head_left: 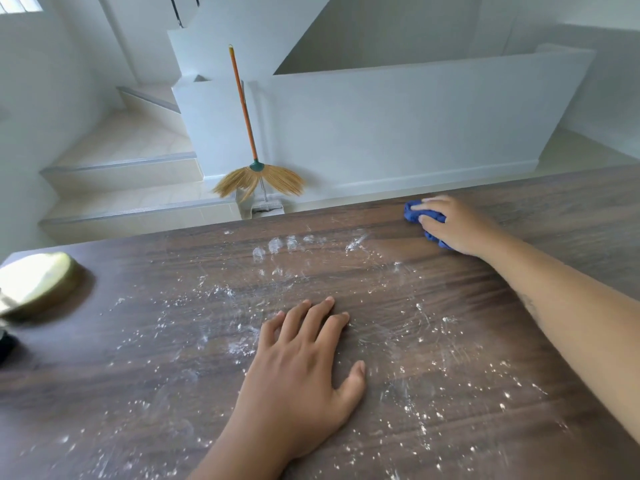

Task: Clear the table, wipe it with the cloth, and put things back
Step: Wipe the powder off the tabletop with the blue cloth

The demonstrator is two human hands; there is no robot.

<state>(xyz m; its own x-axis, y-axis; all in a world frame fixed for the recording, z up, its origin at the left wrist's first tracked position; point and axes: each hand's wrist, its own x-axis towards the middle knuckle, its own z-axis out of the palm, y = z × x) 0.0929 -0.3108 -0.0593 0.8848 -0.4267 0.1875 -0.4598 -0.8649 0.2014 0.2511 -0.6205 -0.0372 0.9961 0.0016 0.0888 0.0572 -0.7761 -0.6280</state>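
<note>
The dark wooden table [138, 375] fills the lower view, dusted with white powder and smears, with white fingerprints near the far middle. My left hand [301, 368] lies flat on the tabletop in the middle, fingers spread and straight. My right hand [453, 226] reaches to the far right edge and grips a bunched blue cloth [415, 214] against the wood; most of the cloth is hidden under the fingers.
A pale round object [38, 282], blurred, sits at the table's left edge, with something dark [5, 344] just below it. Beyond the table a straw broom [258, 178] leans on a low white wall by tiled steps [121, 174].
</note>
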